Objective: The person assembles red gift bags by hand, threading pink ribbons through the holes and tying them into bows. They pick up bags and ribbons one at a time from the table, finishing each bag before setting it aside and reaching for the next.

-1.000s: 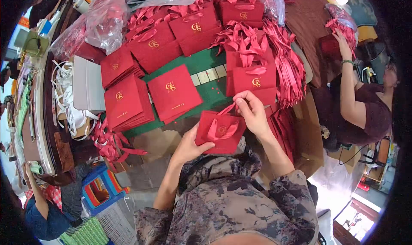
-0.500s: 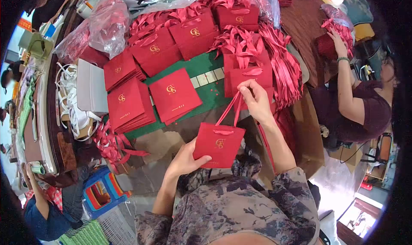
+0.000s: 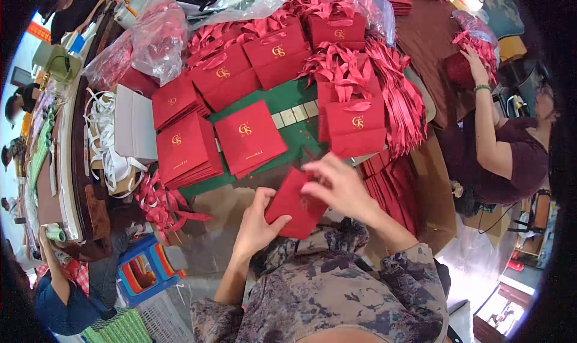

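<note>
A small red bag (image 3: 291, 209) is tilted over my lap. My left hand (image 3: 255, 223) grips its lower left side, thumb on the front. My right hand (image 3: 338, 184) is over the bag's upper right part, smeared by motion, its fingers partly curled; whether it holds the ribbon handle cannot be made out. Beyond them, flat red bags lie in stacks (image 3: 249, 136) (image 3: 186, 151) on the green mat (image 3: 288, 92). A red bag with gold lettering (image 3: 357, 127) stands just past my right hand, ribbons spilling behind it.
Loose red ribbons (image 3: 396, 97) hang at the right, above a cardboard box (image 3: 436, 193). White ribbons (image 3: 103, 130) and a grey-white box (image 3: 133, 124) sit at the left. A co-worker (image 3: 511, 145) at the right touches red ribbons. Another person (image 3: 63, 304) is at the lower left.
My right hand has come down from the raised ribbon handle to the bag's upper part. The bag has tilted more, and the handle no longer stretches upward. My left hand still holds the bag.
</note>
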### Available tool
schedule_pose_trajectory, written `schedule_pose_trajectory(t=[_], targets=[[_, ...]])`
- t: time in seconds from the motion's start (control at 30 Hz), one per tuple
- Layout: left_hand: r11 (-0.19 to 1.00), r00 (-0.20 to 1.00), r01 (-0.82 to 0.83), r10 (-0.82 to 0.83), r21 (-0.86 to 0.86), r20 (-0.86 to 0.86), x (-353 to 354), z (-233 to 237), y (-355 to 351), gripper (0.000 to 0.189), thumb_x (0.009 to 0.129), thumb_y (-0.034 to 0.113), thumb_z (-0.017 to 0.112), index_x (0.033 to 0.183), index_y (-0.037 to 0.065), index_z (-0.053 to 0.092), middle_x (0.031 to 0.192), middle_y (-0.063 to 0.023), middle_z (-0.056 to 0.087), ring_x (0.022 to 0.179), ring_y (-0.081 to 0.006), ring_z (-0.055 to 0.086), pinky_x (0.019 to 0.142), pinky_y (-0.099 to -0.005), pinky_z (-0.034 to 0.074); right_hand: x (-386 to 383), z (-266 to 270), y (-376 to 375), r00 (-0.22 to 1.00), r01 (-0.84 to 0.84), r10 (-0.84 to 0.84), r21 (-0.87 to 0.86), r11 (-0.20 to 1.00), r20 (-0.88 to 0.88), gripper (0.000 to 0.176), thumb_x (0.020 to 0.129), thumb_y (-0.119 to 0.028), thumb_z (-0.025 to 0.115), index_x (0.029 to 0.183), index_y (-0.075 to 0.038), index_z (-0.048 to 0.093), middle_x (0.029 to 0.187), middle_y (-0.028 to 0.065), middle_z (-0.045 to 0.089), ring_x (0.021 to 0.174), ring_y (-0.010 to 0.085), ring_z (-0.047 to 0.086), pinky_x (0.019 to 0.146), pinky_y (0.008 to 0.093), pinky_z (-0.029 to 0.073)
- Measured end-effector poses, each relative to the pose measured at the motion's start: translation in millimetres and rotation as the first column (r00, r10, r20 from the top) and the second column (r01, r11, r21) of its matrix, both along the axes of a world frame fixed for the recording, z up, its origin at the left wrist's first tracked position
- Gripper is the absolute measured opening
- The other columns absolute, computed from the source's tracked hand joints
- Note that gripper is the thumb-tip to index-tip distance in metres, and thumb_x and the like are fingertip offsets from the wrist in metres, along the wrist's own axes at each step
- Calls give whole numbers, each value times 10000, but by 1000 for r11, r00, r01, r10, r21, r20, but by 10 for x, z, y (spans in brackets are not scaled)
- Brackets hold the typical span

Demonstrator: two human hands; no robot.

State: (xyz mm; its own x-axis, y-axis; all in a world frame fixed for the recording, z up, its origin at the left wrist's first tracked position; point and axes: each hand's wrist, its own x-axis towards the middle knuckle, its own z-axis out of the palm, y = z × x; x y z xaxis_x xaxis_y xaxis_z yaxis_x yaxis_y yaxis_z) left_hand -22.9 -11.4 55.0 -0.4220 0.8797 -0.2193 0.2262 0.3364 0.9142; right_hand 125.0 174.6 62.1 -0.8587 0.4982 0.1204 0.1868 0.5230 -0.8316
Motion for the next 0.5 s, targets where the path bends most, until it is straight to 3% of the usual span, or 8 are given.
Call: schedule_pose_trajectory(t=[0.07, 0.13, 0.2, 0.27, 0.33, 0.37, 0.47, 0.5], targets=[[991, 994, -32, 18, -129, -109, 51, 163, 18, 418, 809, 93, 803, 1123, 27, 535, 1048, -174, 689, 1043, -305, 690, 880, -374, 530, -74, 0, -114, 998, -19, 20, -20, 1000, 58, 475, 848, -291, 811, 1220, -65, 622, 989, 91, 548, 775, 205, 609, 679, 332, 516], [991, 984, -77, 58, -108, -167, 129, 350, -17, 391, 808, 75, 789, 1121, 34, 559, 1028, -173, 689, 1013, -322, 688, 859, -379, 535, -127, 13, -138, 999, 7, -7, 0, 1000, 32, 514, 846, -305, 811, 1254, -73, 600, 1029, 84, 531, 779, 194, 601, 679, 334, 517], [989, 969, -120, 99, -84, -225, 166, 478, -49, 368, 806, 56, 774, 1120, 41, 583, 1007, -171, 689, 983, -339, 686, 838, -384, 540, -162, 120, -144, 997, -5, -8, -175, 985, -74, 514, 844, -321, 814, 1243, -76, 602, 1047, 77, 525, 845, 190, 597, 735, 326, 524], [989, 839, 7, 76, 149, -540, 153, 572, -92, 398, 779, -23, 700, 1161, 40, 608, 1031, -157, 678, 951, -379, 655, 833, -411, 533, -183, 237, -151, 994, -20, -4, -216, 976, -112, 448, 862, -268, 786, 1216, -67, 600, 1064, 80, 525, 904, 196, 588, 786, 323, 512], [988, 817, 44, 51, 149, -575, 205, 703, -108, 506, 726, -50, 684, 1216, 55, 611, 1107, -153, 658, 991, -358, 616, 884, -411, 511, -240, 318, -172, 980, -85, 24, -305, 948, -197, 317, 897, -164, 730, 1161, -49, 597, 1096, 85, 525, 1022, 206, 571, 887, 316, 488], [987, 815, 39, 57, 154, -577, 257, 746, -94, 541, 716, -45, 686, 1240, 56, 602, 1147, -156, 638, 1033, -367, 595, 910, -428, 497, -286, 328, -182, 973, -76, 16, -254, 964, -230, 225, 888, -69, 658, 1103, -34, 601, 1086, 88, 535, 1033, 202, 566, 877, 325, 484], [992, 826, 67, 6, 110, -563, 338, 577, -128, 627, 717, 12, 738, 1317, 59, 563, 1265, -176, 561, 1130, -391, 533, 964, -465, 463, -376, 133, -116, 968, -115, 47, -266, 957, -248, 196, 874, -34, 627, 1069, -31, 612, 1077, 85, 548, 1023, 200, 572, 863, 328, 483], [994, 845, 76, -23, 77, -534, 365, 491, -117, 632, 722, 49, 769, 1318, 45, 558, 1277, -183, 550, 1154, -393, 524, 985, -466, 451, -385, 35, -82, 980, -112, 45, -350, 930, -194, 163, 876, -18, 607, 1039, -23, 616, 1049, 88, 574, 995, 202, 590, 857, 326, 484]])
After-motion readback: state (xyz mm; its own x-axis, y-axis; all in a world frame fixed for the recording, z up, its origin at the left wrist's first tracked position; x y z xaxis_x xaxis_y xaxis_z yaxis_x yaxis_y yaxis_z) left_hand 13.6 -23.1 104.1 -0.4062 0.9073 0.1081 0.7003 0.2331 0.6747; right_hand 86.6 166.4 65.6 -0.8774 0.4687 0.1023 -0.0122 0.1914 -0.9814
